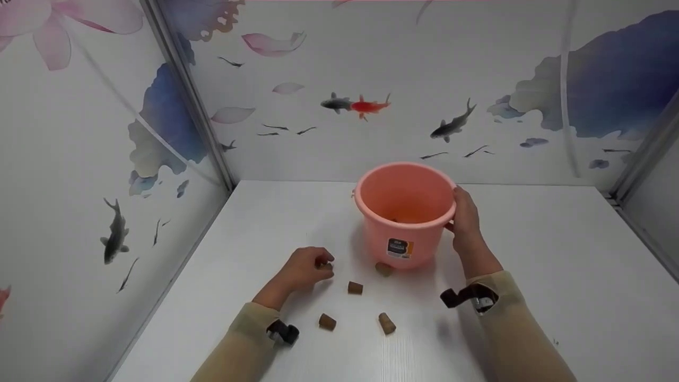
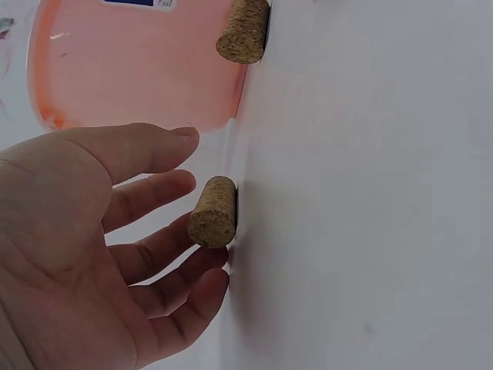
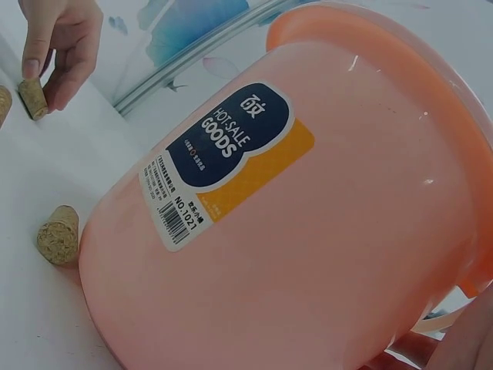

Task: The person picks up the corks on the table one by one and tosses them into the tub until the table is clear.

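My right hand [image 1: 467,220] grips the pink plastic bucket [image 1: 403,241] by the right side of its rim; in the right wrist view part of the fingers shows at the lower right corner. The bucket stands upright, its label facing me. To its left, my left hand [image 1: 307,268] reaches round a cork stopper [image 2: 213,212] on the table. In the left wrist view the fingers lie loosely bent behind this cork, with a gap between it and the thumb [image 2: 166,146]. Another cork [image 1: 383,269] lies close against the bucket's base.
More corks lie on the white table [image 1: 530,239] in front of the bucket: one near its middle [image 1: 355,288], then a left cork [image 1: 327,322] and a right cork [image 1: 387,323] nearer me. Printed wall panels [image 1: 297,159] enclose the back and left.
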Available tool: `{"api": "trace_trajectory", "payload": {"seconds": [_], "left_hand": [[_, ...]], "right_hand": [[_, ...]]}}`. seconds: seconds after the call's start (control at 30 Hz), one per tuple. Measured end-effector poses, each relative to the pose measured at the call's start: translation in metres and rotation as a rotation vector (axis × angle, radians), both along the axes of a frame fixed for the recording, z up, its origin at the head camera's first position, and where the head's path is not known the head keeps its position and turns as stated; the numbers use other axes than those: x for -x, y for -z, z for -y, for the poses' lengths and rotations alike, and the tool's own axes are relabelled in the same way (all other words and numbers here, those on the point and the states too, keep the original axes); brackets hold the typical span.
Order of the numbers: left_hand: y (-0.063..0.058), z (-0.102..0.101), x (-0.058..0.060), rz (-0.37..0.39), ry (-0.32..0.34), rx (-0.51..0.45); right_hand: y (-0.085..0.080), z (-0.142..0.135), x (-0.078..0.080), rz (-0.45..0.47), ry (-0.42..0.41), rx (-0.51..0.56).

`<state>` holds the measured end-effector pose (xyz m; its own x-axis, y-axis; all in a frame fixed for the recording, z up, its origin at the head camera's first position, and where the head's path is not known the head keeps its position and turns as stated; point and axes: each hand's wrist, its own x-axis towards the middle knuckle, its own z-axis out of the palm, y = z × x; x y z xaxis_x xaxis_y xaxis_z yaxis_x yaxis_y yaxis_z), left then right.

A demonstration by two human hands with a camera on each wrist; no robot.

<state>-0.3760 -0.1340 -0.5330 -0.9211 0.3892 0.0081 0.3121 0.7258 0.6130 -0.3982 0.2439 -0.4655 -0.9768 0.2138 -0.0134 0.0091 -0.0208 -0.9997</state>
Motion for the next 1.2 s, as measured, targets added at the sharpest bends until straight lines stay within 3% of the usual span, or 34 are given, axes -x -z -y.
{"api": "trace_trajectory", "payload": {"seconds": [0.43, 0.7, 1.2], "left_hand": [[-0.0018, -0.0074, -0.0047, -0.029, 0.018, 0.108], [-0.0019, -0.0071, -0.0073, -0.069, 0.039, 0.121], [-0.0044, -0.0082, -0.007, 0.019, -0.021, 0.081]], "right_hand": [[-0.0003, 0.0014, 0.0004, 0.001, 0.023, -0.007], [-0.001, -0.0004, -0.0002, 0.029, 0.0, 0.001], [-0.0033, 0.0001, -0.0016, 0.025, 0.009, -0.018]]}}
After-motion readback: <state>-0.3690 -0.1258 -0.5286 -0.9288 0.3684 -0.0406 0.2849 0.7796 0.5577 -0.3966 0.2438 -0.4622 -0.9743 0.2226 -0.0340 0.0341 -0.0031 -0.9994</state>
